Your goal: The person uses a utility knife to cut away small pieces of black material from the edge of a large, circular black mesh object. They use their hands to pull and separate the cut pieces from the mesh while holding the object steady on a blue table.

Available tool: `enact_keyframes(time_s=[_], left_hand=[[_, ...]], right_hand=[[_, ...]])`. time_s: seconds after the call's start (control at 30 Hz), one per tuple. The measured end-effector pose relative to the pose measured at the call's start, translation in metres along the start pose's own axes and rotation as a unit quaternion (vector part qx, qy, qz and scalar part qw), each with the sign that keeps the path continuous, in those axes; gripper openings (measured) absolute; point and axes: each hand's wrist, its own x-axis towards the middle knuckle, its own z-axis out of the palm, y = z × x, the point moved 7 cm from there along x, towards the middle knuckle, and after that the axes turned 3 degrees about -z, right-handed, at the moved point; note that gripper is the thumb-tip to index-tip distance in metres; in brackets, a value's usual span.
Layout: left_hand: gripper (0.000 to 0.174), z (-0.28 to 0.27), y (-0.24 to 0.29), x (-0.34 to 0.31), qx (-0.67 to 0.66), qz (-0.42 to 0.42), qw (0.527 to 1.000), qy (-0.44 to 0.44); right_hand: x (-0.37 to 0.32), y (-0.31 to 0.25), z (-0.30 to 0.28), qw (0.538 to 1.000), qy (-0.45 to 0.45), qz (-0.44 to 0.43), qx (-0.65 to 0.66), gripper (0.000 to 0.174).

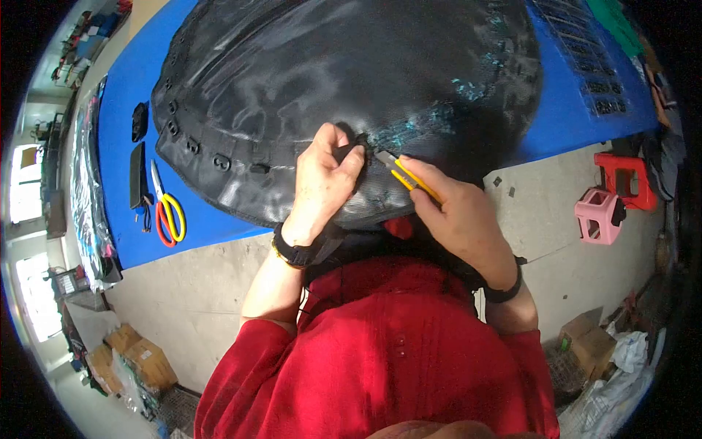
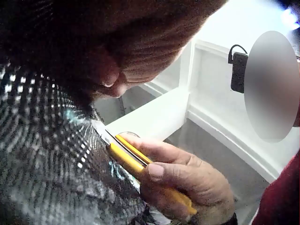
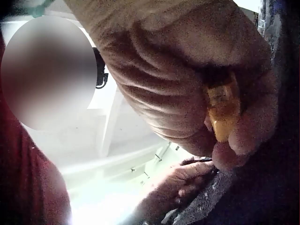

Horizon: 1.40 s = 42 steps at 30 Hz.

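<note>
**Holding a knife (image 1: 406,175) to a black sheet (image 1: 351,80)**

Pinching a raised fold of the woven sheet with the left hand (image 1: 322,183), fingers curled and thumb pressing the fold against them, close to the sheet's near edge. Gripping the yellow knife in the right hand (image 1: 457,216), fingers wrapping round the handle. Pointing the blade up and to the left, tip touching the sheet just beside the left thumb, by a patch of teal marks.

Showing the same from the left wrist: knife (image 2: 136,161) clamped in the right hand (image 2: 187,183), thumb lying on the handle's side, blade lying against the shiny weave of the sheet (image 2: 47,164). Showing from the right wrist only the butt of the knife (image 3: 224,110) sticking out of the closed right hand (image 3: 187,70), with the left hand (image 3: 178,187) below, holding on to the fabric.

Wearing a dark wristband (image 1: 296,252) on the left wrist and a red shirt (image 1: 380,351).

Covering most of a blue table (image 1: 124,80) with the sheet, its near edge hanging over the table's front. Lying apart at the table's left end: red-and-yellow scissors (image 1: 168,212), just beside a long black case (image 1: 137,174). Standing on the concrete floor to the right, well apart from the hands: a pink stool (image 1: 599,214) beside a red stool (image 1: 621,175). Sitting on the floor at lower left: cardboard boxes (image 1: 139,358).
</note>
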Motion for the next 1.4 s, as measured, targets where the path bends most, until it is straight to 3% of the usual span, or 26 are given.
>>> enact_keyframes(time_s=[0.07,0.17,0.2,0.23,0.3,0.33,0.6,1.03,1.13,1.4], left_hand=[[0.022,0.001,-0.011,0.004,0.010,0.011,1.000,0.008],[0.023,0.000,-0.018,0.008,0.013,0.035,0.999,0.018],[0.021,0.000,-0.014,0.006,-0.010,0.053,0.998,0.017],[0.020,0.002,-0.007,0.002,-0.054,0.007,0.998,-0.006],[0.021,0.004,0.000,-0.001,-0.059,-0.004,0.998,-0.011],[0.021,0.004,-0.001,-0.001,-0.064,-0.018,0.998,-0.013],[0.023,0.004,-0.002,0.000,-0.074,-0.014,0.997,-0.031],[0.020,0.005,-0.001,0.000,-0.085,-0.006,0.996,-0.027],[0.020,0.006,0.000,0.000,-0.086,-0.003,0.996,-0.032],[0.020,0.006,0.001,0.000,-0.097,0.007,0.995,-0.033]], right_hand=[[-0.001,0.002,0.001,0.999,0.025,-0.037,-0.005,0.039],[0.000,0.002,0.002,1.000,0.010,-0.015,0.020,0.038],[0.000,0.001,0.002,0.998,0.034,-0.050,0.011,0.038],[-0.001,0.003,0.003,0.999,0.031,-0.041,0.006,0.037],[-0.002,0.005,0.002,1.000,-0.018,0.013,0.010,0.043],[-0.002,0.004,0.000,1.000,-0.007,-0.003,0.011,0.042],[0.003,0.004,0.005,1.000,0.026,-0.016,-0.005,0.045],[0.005,0.005,0.009,0.999,-0.010,0.014,-0.033,0.044],[0.003,0.004,0.010,0.996,0.060,-0.058,-0.044,0.040],[-0.002,0.004,0.007,0.998,0.033,-0.040,-0.029,0.039]])
